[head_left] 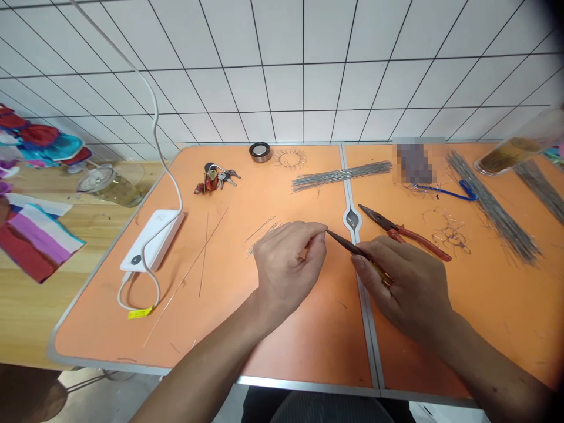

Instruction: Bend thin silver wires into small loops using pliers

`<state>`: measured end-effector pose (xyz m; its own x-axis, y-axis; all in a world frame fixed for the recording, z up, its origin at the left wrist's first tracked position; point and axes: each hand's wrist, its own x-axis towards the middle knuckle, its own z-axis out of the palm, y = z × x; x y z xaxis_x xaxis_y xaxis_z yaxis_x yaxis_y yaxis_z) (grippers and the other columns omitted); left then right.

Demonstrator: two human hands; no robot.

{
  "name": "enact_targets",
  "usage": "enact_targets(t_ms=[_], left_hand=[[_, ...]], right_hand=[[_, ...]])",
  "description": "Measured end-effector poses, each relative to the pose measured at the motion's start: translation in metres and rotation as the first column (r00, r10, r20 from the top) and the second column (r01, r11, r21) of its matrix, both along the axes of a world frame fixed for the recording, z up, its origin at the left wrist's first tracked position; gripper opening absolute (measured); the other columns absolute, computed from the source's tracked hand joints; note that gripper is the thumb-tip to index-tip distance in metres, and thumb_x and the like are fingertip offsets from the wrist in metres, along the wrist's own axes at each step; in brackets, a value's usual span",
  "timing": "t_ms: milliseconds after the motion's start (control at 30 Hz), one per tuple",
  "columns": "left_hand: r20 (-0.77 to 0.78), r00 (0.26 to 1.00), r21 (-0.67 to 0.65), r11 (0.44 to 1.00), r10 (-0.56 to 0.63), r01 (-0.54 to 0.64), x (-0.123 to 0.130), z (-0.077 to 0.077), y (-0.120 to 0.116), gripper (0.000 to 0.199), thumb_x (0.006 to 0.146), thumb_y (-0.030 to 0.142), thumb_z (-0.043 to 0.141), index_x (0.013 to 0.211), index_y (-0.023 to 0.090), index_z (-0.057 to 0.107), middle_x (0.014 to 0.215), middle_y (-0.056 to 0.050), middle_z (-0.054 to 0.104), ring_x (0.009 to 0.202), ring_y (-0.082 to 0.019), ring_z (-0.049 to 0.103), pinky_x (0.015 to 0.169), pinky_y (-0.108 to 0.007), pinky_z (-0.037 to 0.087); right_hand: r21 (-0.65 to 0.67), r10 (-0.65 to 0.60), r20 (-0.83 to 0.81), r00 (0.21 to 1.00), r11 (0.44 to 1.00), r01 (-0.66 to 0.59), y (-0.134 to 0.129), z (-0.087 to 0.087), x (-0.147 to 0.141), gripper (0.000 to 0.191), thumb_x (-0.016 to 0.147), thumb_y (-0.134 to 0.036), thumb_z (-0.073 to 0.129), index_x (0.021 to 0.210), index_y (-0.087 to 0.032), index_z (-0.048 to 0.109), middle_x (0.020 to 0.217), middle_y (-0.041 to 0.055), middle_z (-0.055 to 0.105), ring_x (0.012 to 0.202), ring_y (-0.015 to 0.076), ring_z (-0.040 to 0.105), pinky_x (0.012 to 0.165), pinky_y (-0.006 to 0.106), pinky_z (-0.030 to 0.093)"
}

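My left hand (288, 261) is closed in a pinch above the middle of the table, thumb against forefinger. What it pinches, if anything, is too small to make out. In my right hand (408, 282) is a slim pointed tool (346, 242) with a dark tapering tip and a yellowish handle. Its tip meets the fingertips of my left hand. Several short thin wires (259, 229) lie just behind my left hand, partly hidden by it. Beyond my right hand rest red-handled needle-nose pliers (399, 229), their jaws pointing back left.
Bundles of straight wire (341, 175) (496, 208) lie on the orange folding table (308, 346). Around them are wire loops (447, 231), a tape roll (259, 151), keys (224, 176) and a cabled white power bank (152, 241). A tilted clear cup (513, 150) stands back right.
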<state>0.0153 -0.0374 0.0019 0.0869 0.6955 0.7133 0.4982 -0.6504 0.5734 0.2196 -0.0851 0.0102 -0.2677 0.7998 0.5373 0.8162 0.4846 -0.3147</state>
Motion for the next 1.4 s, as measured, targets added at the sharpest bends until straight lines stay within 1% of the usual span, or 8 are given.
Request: enact_targets(t_ms=[433,600,733,900,1033,1267,1333,1400], left_hand=[[0.006,1.000,0.019,1.000,-0.002,0.002,0.0005,-0.0008,0.0002,0.021,0.093,0.002,0.066,0.087,0.019,0.075,0.069,0.003,0.073,0.061,-0.010,0.065,0.059,-0.025,0.050],[0.005,1.000,0.002,1.000,-0.012,0.012,0.0010,-0.0004,-0.0012,0.020,0.093,0.001,0.066,0.087,0.018,0.076,0.068,0.004,0.071,0.061,-0.010,0.064,0.059,-0.025,0.049],[-0.006,0.999,-0.009,0.999,-0.032,0.032,0.0008,-0.0008,-0.0012,0.019,0.093,0.001,0.067,0.088,0.017,0.077,0.067,0.003,0.069,0.061,-0.011,0.062,0.059,-0.026,0.048],[-0.024,0.998,-0.023,0.998,-0.055,0.055,-0.0005,-0.0008,0.0002,0.018,0.094,0.002,0.067,0.088,0.016,0.078,0.069,0.001,0.073,0.062,-0.012,0.064,0.062,-0.026,0.050],[-0.057,0.996,-0.024,0.998,-0.063,0.062,-0.0022,-0.0006,0.0017,0.019,0.094,0.003,0.066,0.089,0.016,0.078,0.071,0.000,0.075,0.063,-0.012,0.067,0.064,-0.027,0.051],[-0.098,0.994,-0.018,0.999,-0.042,0.041,-0.0018,-0.0049,0.0013,0.020,0.096,0.005,0.064,0.090,0.018,0.078,0.070,0.001,0.075,0.062,-0.013,0.068,0.063,-0.027,0.051],[-0.108,0.993,-0.004,0.999,-0.038,0.038,-0.0022,-0.0051,0.0017,0.020,0.095,0.005,0.064,0.090,0.018,0.078,0.070,0.001,0.075,0.062,-0.013,0.067,0.063,-0.027,0.051],[-0.109,0.994,-0.005,1.000,-0.021,0.020,-0.0048,-0.0029,0.0037,0.020,0.095,0.005,0.064,0.088,0.018,0.078,0.070,0.001,0.075,0.062,-0.013,0.068,0.062,-0.027,0.050]], right_hand=[[0.017,0.003,0.002,1.000,1.000,-0.003,-0.0001,-0.0016,-0.0003,0.022,0.110,-0.024,0.060,0.095,-0.018,0.074,0.077,0.0006,0.074,0.068,0.0175,0.071,0.063,0.036,0.039],[0.003,-0.007,0.008,1.000,1.000,0.007,-0.0025,-0.0006,-0.0004,0.027,0.110,-0.023,0.058,0.089,-0.018,0.074,0.069,-0.0002,0.069,0.063,0.0162,0.069,0.061,0.036,0.038],[0.023,-0.014,0.030,0.999,1.000,0.013,-0.0040,0.0013,0.0010,0.029,0.110,-0.024,0.057,0.088,-0.019,0.074,0.067,-0.0007,0.067,0.060,0.0152,0.067,0.059,0.035,0.036],[0.045,-0.024,0.061,0.998,0.999,0.021,-0.0044,0.0052,0.0030,0.028,0.109,-0.025,0.059,0.087,-0.019,0.075,0.066,-0.0015,0.066,0.059,0.0147,0.065,0.057,0.034,0.036],[0.056,-0.026,0.087,0.996,0.998,0.021,-0.0038,0.0072,0.0039,0.031,0.108,-0.025,0.059,0.082,-0.019,0.073,0.062,-0.0023,0.062,0.055,0.0137,0.059,0.054,0.034,0.034],[0.061,-0.024,0.093,0.995,0.998,0.018,-0.0019,0.0046,0.0063,0.031,0.108,-0.025,0.058,0.079,-0.020,0.070,0.060,-0.0034,0.059,0.053,0.0134,0.055,0.053,0.033,0.033],[0.052,-0.021,0.090,0.996,0.999,0.016,-0.0032,0.0047,0.0044,0.030,0.108,-0.024,0.059,0.081,-0.020,0.071,0.061,-0.0033,0.061,0.053,0.0136,0.056,0.053,0.033,0.032],[0.024,0.024,0.086,0.996,0.999,-0.026,-0.0060,0.0061,0.0010,0.028,0.108,-0.025,0.059,0.083,-0.021,0.071,0.064,-0.0028,0.065,0.054,0.0138,0.058,0.054,0.033,0.033]])
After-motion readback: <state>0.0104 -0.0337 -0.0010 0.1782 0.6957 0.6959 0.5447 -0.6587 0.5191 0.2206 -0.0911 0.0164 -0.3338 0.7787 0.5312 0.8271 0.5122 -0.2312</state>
